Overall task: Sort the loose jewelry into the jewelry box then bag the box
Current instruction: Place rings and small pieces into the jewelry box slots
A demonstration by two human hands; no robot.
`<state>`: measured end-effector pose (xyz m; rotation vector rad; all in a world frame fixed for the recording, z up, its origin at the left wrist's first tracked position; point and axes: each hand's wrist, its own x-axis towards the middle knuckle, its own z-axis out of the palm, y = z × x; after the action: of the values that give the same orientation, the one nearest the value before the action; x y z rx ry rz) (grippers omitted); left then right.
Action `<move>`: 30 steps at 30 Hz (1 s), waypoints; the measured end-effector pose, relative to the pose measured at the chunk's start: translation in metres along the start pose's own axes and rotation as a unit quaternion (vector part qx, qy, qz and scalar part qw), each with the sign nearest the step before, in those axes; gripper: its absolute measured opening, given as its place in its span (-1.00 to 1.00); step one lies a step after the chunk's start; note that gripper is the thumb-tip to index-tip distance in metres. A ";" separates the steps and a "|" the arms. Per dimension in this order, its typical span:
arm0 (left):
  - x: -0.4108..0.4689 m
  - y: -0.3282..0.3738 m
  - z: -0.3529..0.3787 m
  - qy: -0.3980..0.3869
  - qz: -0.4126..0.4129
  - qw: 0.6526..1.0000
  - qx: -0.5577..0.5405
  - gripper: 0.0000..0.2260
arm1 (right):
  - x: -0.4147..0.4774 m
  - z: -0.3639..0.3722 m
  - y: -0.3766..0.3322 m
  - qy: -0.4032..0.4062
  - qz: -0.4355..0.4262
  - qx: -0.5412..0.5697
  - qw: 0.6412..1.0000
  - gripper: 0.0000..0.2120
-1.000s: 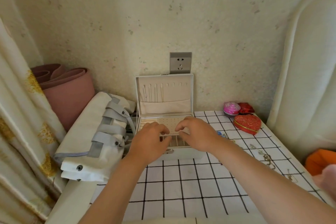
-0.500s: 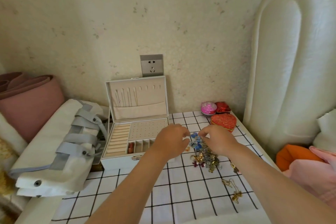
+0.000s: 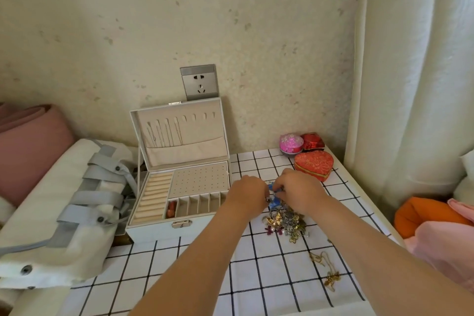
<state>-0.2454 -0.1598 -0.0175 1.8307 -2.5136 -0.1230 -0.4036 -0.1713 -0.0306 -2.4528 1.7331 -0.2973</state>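
The white jewelry box [image 3: 154,227] stands open on the checked tablecloth, its lid upright against the wall. A reddish item [image 3: 171,209] lies in one front compartment. Right of the box is a heap of loose jewelry [image 3: 288,222] with gold and purple pieces. My left hand [image 3: 247,196] and my right hand [image 3: 298,194] meet over the top of the heap, fingers curled, together pinching a blue piece [image 3: 274,200]. A gold chain [image 3: 325,268] lies alone nearer to me. The white bag with grey straps [image 3: 64,226] lies left of the box.
Behind the heap sit a red heart-shaped box [image 3: 314,165], a pink round box [image 3: 291,143] and a small red box [image 3: 313,141]. A padded white headboard [image 3: 410,84] rises on the right. A pink rolled mat [image 3: 25,146] is at far left.
My hands left the jewelry box compartments and moved right to the heap of loose jewelry, where they now pinch the blue piece. The view shifted right.
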 end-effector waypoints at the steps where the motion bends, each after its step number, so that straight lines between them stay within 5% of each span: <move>1: 0.000 0.000 0.001 0.009 -0.004 1.000 -0.002 -0.81 | 0.000 -0.001 0.001 0.004 0.004 0.008 1.000 -0.79; 14: 0.000 0.005 0.007 0.022 -0.001 0.999 -0.037 -0.85 | -0.006 -0.005 0.009 0.020 0.030 0.128 0.991 -0.89; 23: -0.006 -0.001 -0.005 0.098 -0.056 0.968 -0.223 -0.96 | -0.002 -0.015 0.000 0.026 0.132 0.429 0.893 -0.79; 30: -0.016 -0.006 -0.013 0.119 -0.042 0.943 -0.309 -0.97 | -0.007 0.001 0.009 -0.015 0.093 0.210 0.973 -0.77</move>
<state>-0.2339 -0.1467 -0.0050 1.5704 -1.9285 -0.5795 -0.4138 -0.1678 -0.0344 -1.9743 1.6669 -0.5400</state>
